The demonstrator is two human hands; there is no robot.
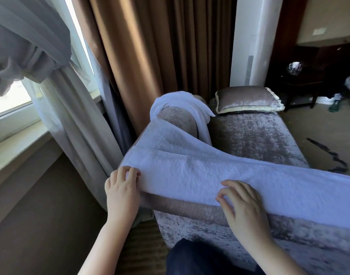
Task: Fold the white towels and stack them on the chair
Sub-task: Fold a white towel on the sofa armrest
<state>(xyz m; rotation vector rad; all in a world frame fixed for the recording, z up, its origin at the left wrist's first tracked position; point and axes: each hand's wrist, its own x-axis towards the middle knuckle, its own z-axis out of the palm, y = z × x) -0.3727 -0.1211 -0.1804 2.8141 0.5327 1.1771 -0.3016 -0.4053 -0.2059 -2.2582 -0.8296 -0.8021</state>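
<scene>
– Under both hands, what's lying there?

– One white towel (190, 167), spread flat over the near padded edge of the grey velvet chair (255, 139). It runs from the left hand (122, 187) past the right hand (243, 205) and off the right side of the view.

– How are the hands placed on it?

– They're apart, both on the towel's near edge. The left one is at the towel's near left corner, fingers curled over the top of the cloth and gripping it. The right one is further along the same edge, with its thumb and curled fingertips pinching the hem where it meets the velvet.

– And beyond the hands?

– The towel slopes up and away from the left hand to the chair's rounded bolster. A second white towel (180, 102) hangs bunched over the top of that bolster, well clear of both hands and just touching the far end of the first.

– Anything on the seat?

– Past the right hand, at the far end of the seat, a velvet cushion (247, 102) with pale trim lies flat.

– What's off to the left hand's side?

– A brown curtain (150, 46) hangs behind the chair. Further left there's a sheer curtain (75, 108) tied back beside a bright window (11, 100). A dark trouser leg (200, 259) shows below, between the forearms.
</scene>
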